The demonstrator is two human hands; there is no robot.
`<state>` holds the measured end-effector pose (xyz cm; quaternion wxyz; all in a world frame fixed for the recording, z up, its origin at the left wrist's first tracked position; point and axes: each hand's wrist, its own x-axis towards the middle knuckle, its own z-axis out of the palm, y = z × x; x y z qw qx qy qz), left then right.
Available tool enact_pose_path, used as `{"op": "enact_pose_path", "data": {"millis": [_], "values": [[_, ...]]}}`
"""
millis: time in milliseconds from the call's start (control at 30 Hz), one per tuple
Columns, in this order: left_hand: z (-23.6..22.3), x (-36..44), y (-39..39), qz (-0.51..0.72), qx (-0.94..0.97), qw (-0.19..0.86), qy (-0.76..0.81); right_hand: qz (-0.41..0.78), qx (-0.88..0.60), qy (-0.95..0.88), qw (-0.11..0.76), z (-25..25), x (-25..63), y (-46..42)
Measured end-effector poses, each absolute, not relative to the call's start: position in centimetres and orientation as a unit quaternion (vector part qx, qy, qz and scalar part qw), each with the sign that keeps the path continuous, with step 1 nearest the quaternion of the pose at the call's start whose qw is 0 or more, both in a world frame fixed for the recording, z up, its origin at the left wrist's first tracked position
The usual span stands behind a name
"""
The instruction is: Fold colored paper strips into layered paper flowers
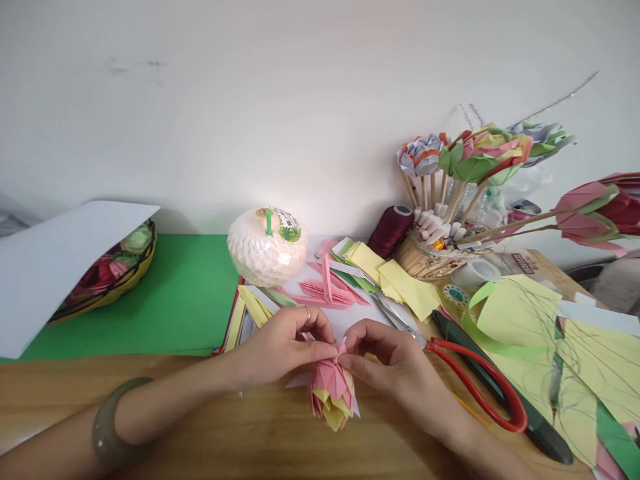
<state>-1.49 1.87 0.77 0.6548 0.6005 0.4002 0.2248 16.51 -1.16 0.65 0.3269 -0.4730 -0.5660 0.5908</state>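
Over our brown wooden table (pixel 225 427), left hand (pixel 286 343) and right hand (pixel 387 355) lightly pinch a pink-and-yellow folded-paper flower (pixel 331 380), so let's not crush it.

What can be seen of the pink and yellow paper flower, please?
The paper flower has folded, pointed pink petals over yellow ones, with pale tips showing at its sides. It is held yellow end down over the wooden table; whether they touch is unclear. The left hand pinches its pink upper end, and the right hand has fingertips against it.
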Motion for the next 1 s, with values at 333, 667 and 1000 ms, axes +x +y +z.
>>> {"op": "enact_pose_path", "data": {"millis": [333, 667, 1000], "values": [[0.9, -1.7, 2.2, 0.208, 0.543, 0.702, 0.411, 0.637, -0.44, -0.552, 0.31, 0.3, 16.9, -0.9], [1.2, -1.2, 1.7, 0.245, 0.561, 0.661, 0.433, 0.571, -0.486, -0.577, 0.325, 0.5, 16.5, -1.3], [1.3, -1.2, 1.0, 0.27, 0.574, 0.635, 0.442, 0.548, -0.487, -0.592, 0.334, 0.2, 16.3, -1.6]]}}
